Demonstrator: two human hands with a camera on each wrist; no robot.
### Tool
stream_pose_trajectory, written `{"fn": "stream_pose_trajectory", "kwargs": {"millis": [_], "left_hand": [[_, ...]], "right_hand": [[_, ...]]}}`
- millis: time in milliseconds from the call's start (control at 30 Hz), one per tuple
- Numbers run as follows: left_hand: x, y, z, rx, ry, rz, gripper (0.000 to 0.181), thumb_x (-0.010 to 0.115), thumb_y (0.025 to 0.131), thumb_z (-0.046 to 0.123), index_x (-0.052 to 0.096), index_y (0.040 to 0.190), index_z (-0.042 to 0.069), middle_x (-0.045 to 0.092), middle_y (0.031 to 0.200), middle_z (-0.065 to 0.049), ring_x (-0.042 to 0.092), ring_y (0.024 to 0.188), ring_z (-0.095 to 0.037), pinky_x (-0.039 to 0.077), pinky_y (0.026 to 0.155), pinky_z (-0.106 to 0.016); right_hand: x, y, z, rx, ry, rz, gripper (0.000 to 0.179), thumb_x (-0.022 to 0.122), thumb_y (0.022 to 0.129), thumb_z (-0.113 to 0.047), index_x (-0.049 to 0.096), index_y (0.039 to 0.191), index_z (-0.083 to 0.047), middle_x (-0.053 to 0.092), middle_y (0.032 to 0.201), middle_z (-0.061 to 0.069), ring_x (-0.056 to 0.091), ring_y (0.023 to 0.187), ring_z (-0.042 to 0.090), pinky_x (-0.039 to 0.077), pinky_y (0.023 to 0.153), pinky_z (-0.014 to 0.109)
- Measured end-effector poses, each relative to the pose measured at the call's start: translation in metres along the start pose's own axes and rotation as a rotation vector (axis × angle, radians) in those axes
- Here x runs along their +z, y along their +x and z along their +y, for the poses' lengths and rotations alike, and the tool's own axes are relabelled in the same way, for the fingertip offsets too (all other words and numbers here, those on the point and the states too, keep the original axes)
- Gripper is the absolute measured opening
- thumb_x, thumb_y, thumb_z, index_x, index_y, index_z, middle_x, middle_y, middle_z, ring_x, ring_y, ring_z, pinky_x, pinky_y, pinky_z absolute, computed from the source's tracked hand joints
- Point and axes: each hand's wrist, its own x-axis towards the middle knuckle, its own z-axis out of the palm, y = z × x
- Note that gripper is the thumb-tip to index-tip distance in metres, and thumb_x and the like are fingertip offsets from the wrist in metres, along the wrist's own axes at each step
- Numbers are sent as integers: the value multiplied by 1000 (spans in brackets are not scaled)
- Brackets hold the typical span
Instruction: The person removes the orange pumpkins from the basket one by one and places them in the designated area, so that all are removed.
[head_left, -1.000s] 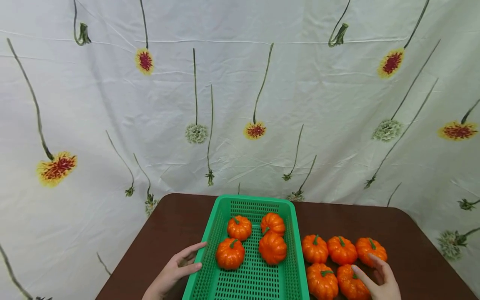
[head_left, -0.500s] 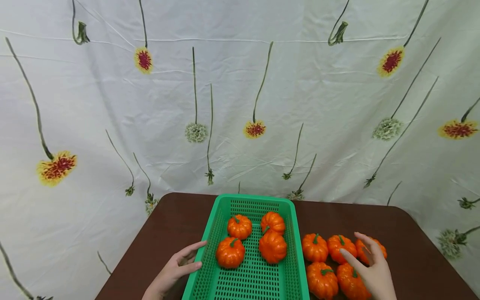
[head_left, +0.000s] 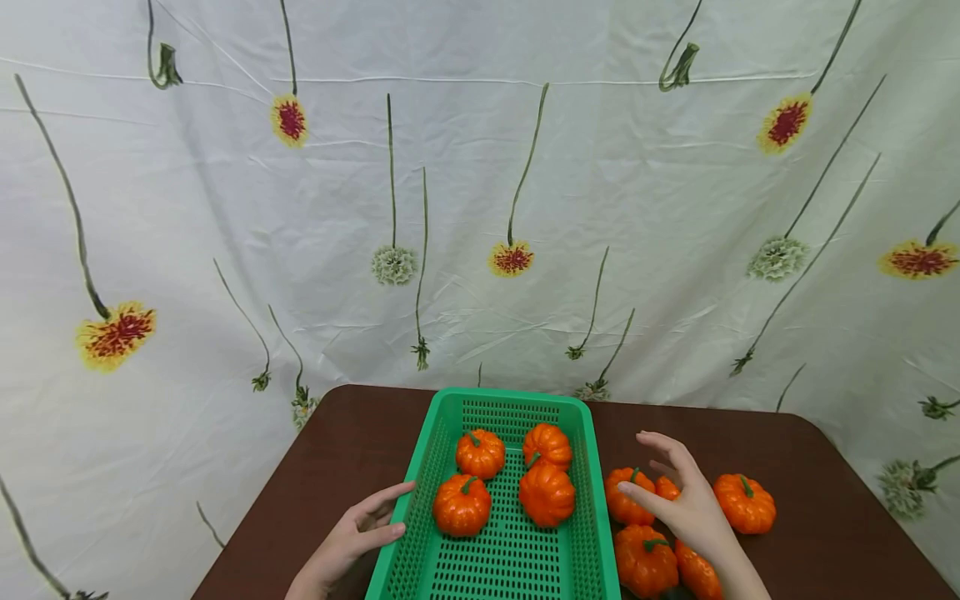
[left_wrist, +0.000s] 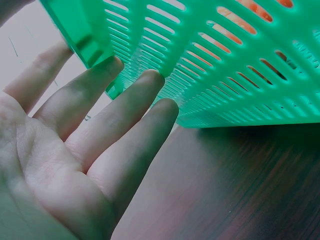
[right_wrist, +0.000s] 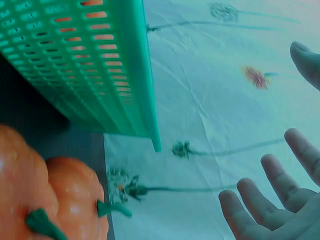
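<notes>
A green plastic basket with slotted walls stands on the table, and several small orange pumpkins lie in it. My left hand is at the basket's left side, its fingers extended; in the left wrist view the fingertips touch the slotted wall. To the right of the basket sits a group of several more pumpkins with green stems. Over this group my right hand hovers, fingers spread and holding nothing, partly covering some pumpkins. The right wrist view shows its fingers apart from the basket and the pumpkins.
The dark brown table has rounded far corners. Behind it hangs a white cloth printed with flowers. One pumpkin sits at the right end of the group, right of my right forearm.
My right hand has moved left and farther forward, from the right-hand pumpkins to above those nearer the basket. The left hand and the basket have stayed in place.
</notes>
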Motion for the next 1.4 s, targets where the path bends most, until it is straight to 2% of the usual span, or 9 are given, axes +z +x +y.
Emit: {"fn": "stream_pose_trajectory", "kwargs": {"millis": [33, 200, 367, 467, 633, 900, 1100, 1267, 1400], "left_hand": [[0, 0, 0, 4, -2, -3, 50, 45, 93, 7, 30, 140, 6, 17, 145, -15, 24, 124, 4, 25, 100, -45], [1, -1, 1, 3, 3, -4, 50, 45, 93, 7, 29, 140, 6, 16, 145, -16, 26, 120, 9, 26, 100, -44], [1, -2, 0, -7, 25, 5, 49, 45, 93, 9, 30, 140, 8, 19, 145, -15, 27, 122, 5, 26, 100, -46], [2, -2, -1, 8, 22, -5, 49, 44, 93, 8, 29, 140, 6, 19, 144, -16, 27, 122, 4, 28, 100, -37], [2, -1, -2, 36, -1, -23, 49, 43, 93, 5, 27, 140, 3, 16, 144, -19, 28, 121, 6, 31, 96, -20], [2, -3, 1, -10, 53, 27, 49, 46, 93, 10, 32, 139, 8, 22, 144, -15, 31, 119, 6, 22, 101, -48], [2, -1, 2, 10, 39, 8, 49, 46, 93, 8, 31, 139, 6, 21, 144, -15, 29, 122, 4, 25, 101, -40], [1, 0, 2, 22, 28, -1, 49, 45, 93, 8, 30, 140, 6, 20, 144, -16, 29, 121, 6, 25, 101, -40], [1, 0, 2, 26, 16, -9, 49, 45, 93, 7, 29, 140, 4, 19, 144, -17, 29, 121, 6, 28, 100, -34]], "right_hand": [[3, 2, -1, -18, 3, -13, 58, 71, 76, -27, 43, 126, -22, 37, 130, -2, 40, 112, 9, 38, 87, 21], [18, 10, -5, -83, 45, -87, 57, 73, 73, -29, 46, 123, -24, 42, 127, -1, 41, 111, 9, 40, 88, 30], [35, 15, -8, -62, 7, -155, 59, 75, 67, -38, 49, 119, -30, 45, 121, -10, 45, 111, 17, 40, 88, 38], [44, 18, -9, -47, -15, -213, 60, 76, 65, -41, 49, 117, -32, 45, 119, -13, 45, 112, 18, 38, 90, 43], [56, 23, -9, -57, 14, -312, 59, 78, 66, -34, 48, 117, -29, 44, 121, -8, 44, 113, 23, 36, 91, 45], [66, 34, -4, -93, 47, -398, 58, 77, 70, -23, 48, 121, -16, 45, 121, -3, 43, 113, 26, 36, 92, 46], [73, 40, 3, -129, 36, -428, 57, 76, 71, -21, 49, 121, -12, 46, 120, 5, 45, 110, 27, 37, 90, 46], [79, 43, 5, -152, -50, -455, 56, 76, 71, -21, 50, 120, -18, 45, 121, -1, 44, 111, 26, 38, 88, 48], [82, 46, 5, -152, -126, -473, 56, 77, 70, -24, 50, 118, -25, 45, 122, -4, 44, 111, 25, 40, 85, 45]]}}
